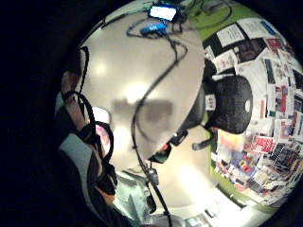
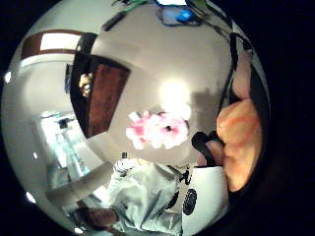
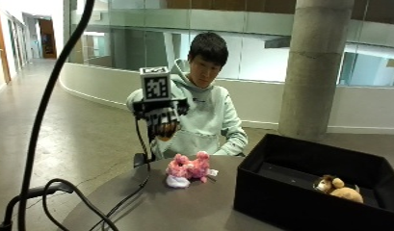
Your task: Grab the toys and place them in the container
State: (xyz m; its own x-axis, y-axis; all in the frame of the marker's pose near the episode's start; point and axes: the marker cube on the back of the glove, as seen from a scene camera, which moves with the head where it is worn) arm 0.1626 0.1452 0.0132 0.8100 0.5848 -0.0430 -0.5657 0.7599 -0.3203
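A pink plush toy (image 3: pixel 189 169) lies on the round grey table (image 3: pixel 184 209), near the edge by the person. My gloved right hand (image 3: pixel 161 120) hangs in the air above and slightly to the left of it, palm down, fingers relaxed and holding nothing. A black box container (image 3: pixel 293 195) stands on the right of the table with a brown plush toy (image 3: pixel 338 187) inside. From the thumb side palm view the pink toy (image 2: pixel 157 130) sits below the palm, with the container (image 2: pixel 101 96) beside it. My fingers (image 2: pixel 238 142) show at that view's edge.
Black cables (image 3: pixel 81 202) trail over the table's left side. A phone and a blue device (image 1: pixel 161 16) lie at the table's far edge. A black office chair (image 1: pixel 232 104) stands by the table. A concrete pillar (image 3: pixel 312 67) rises behind the container.
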